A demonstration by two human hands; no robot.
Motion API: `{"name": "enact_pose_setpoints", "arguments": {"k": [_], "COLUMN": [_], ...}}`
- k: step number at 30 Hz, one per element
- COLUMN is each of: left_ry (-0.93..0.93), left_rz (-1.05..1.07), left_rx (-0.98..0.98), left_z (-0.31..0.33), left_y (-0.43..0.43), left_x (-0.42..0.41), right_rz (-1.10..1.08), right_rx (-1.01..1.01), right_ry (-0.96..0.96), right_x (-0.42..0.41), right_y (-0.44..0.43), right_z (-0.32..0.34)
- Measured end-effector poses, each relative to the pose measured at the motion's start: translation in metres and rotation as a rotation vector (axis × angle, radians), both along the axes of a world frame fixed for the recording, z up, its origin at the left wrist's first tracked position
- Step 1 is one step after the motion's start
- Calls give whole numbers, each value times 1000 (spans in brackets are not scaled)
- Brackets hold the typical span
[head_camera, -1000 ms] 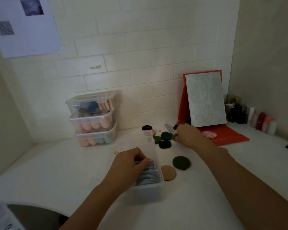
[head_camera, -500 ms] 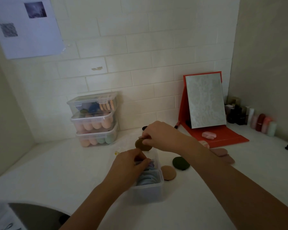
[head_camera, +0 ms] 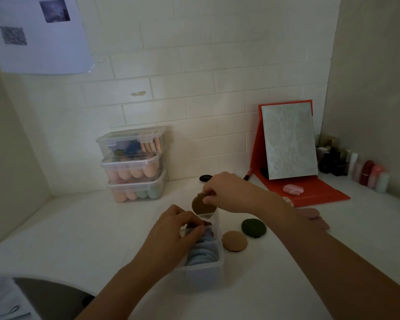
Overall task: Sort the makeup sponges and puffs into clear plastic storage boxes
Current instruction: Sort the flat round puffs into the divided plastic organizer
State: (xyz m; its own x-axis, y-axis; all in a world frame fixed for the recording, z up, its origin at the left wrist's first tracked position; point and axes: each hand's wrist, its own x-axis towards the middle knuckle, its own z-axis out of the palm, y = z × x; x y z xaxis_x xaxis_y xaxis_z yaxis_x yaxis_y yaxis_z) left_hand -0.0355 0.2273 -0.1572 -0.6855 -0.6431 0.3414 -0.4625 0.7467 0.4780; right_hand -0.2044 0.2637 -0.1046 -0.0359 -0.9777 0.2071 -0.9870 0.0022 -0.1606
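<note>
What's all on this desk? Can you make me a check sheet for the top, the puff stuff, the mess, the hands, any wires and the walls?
Surface: white counter, dimly lit.
Job's things: open box holding bluish puffs; tan puff and dark green puff lie beside it; black puff near the wall; three lidded boxes stacked, filled.
Clutter: mirror on a red stand, pink item on its base, row of bottles.
Grips: left hand curls over the open box's rim; right hand pinches a brown puff above the box.
Cables: nothing seen.
Surroundings: tiled wall, taped paper sheet.
</note>
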Motion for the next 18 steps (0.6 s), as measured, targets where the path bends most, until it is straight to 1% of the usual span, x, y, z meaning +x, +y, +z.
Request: {"name": "enact_pose_setpoints", "arguments": {"k": [4,7,13,18], "left_ry": [-28,-9,-73,-56], "left_rz": [-76,-91,-91,-62], "left_rx": [9,16,-98,-140], "left_z": [4,6,9,9], "left_y": [1,-1,1,3], "left_x": [10,15,15,17], "right_rz": [40,57,46,42], "right_rx": [78,147,208,216], "right_ry": [-22,-9,-23,-22], "right_x": [4,6,5,3], "right_y": [-1,-3,-3,-3], "right_z": [-1,-5,-6,-8]}}
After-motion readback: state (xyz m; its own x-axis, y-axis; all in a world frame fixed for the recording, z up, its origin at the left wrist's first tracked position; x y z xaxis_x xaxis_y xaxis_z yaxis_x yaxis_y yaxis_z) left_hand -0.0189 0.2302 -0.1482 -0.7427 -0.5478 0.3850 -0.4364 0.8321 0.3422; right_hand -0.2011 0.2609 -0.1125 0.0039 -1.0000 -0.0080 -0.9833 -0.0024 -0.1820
